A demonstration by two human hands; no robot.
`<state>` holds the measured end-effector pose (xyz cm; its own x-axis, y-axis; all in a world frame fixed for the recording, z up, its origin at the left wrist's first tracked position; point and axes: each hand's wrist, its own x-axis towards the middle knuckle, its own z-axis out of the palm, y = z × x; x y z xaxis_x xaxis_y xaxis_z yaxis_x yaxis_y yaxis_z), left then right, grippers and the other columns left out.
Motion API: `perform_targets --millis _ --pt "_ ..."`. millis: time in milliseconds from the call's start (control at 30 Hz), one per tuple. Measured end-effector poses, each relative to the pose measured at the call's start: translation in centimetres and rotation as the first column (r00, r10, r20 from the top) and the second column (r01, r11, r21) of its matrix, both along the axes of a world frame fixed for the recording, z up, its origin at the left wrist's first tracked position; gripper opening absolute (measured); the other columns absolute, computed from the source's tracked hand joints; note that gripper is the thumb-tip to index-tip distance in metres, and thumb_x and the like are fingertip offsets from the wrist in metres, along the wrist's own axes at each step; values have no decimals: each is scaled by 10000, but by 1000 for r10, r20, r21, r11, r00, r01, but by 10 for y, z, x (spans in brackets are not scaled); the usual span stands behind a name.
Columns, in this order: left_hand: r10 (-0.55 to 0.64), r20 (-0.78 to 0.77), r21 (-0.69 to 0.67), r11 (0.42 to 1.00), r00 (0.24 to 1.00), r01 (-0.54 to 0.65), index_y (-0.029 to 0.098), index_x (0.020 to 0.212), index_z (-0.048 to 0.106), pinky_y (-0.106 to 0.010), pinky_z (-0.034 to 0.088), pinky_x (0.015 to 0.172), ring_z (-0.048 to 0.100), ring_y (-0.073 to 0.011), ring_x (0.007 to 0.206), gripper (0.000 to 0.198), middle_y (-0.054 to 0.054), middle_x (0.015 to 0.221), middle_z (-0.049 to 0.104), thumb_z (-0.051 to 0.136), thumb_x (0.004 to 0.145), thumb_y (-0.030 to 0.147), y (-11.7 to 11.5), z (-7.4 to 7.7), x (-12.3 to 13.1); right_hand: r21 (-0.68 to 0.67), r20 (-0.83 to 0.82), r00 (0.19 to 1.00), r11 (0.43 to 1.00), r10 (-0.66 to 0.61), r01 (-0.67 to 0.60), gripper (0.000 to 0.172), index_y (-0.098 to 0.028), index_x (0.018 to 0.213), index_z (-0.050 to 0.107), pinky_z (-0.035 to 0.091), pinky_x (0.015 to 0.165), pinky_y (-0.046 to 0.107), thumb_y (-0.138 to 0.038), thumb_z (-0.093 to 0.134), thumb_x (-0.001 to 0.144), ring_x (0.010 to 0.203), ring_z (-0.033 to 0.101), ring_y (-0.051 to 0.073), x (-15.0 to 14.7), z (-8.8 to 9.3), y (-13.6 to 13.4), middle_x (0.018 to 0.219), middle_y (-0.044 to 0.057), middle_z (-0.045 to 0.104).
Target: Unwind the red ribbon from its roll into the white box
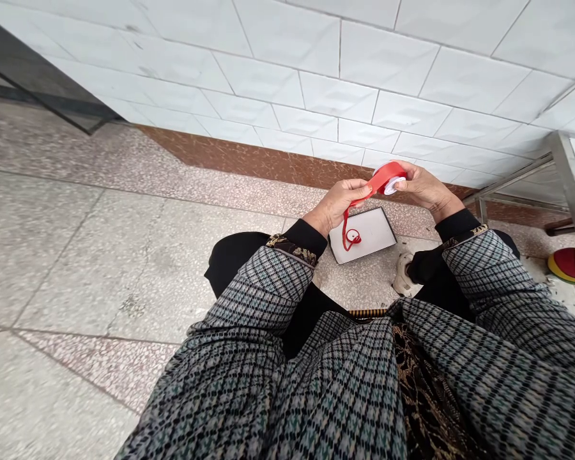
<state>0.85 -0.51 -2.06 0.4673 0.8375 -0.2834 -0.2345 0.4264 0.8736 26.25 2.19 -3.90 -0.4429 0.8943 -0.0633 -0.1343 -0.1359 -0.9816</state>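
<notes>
1. The right hand grips a ribbon roll (red, with a white centre), held up above the knees in front of the white tiled wall.
2. The left hand pinches the ribbon strand that comes off the roll, thumb against fingers. The two hands are near each other, with a short taut stretch of red between them.
3. Below the left hand the strand hangs down and curls at its end over a white box with a dark rim, which lies flat on the speckled floor.
4. Any label on the roll's centre is too small to read.
5. At the right edge — a metal frame and a red, yellow and green ball on the floor.
</notes>
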Motion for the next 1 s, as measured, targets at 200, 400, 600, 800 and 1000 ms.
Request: perform_targets --millis 200,400,600,800,1000 --pt "31 -34 38 999 999 -30 112 764 780 -202 265 534 379 -26 477 316 38 573 530 791 1058 228 5 -2 -3 36 0 995 994 -104 104 777 -273 1148 824 662 950 436 -698 1149 585 1033 790 300 6 -3 6 1021 42 846" --pt "12 0 51 999 1000 -12 139 751 740 -206 325 544 360 -41 451 385 80 501 424 818 1067 345 3 -1 -2 -23 -56 993 995 -102 101 764 -273 1089 801 677 894 377 -683 1163 556 963 786 259 6 -4 4 978 22 844" --pt "15 73 33 999 997 -17 155 726 696 -216 355 563 335 -43 439 433 87 489 393 777 1096 365 0 3 -1 -41 -52 992 993 -115 113 783 -271 1086 798 669 936 390 -683 1165 531 1024 793 278 6 -4 4 1017 33 854" --pt "74 93 -1 997 993 -74 167 722 668 -221 413 605 355 -48 452 442 94 503 367 775 1098 373 -1 7 -1 -35 -35 994 994 -108 106 788 -287 1108 788 663 979 428 -688 1156 538 1087 787 307 6 -6 4 1027 38 849" --pt "-10 61 25 1000 998 9 162 724 694 -229 366 577 352 -47 446 444 92 495 384 808 1074 411 -2 0 1 -55 -108 986 991 -125 120 739 -283 1063 781 667 950 392 -659 1168 558 987 777 264 1 -12 3 964 20 819"
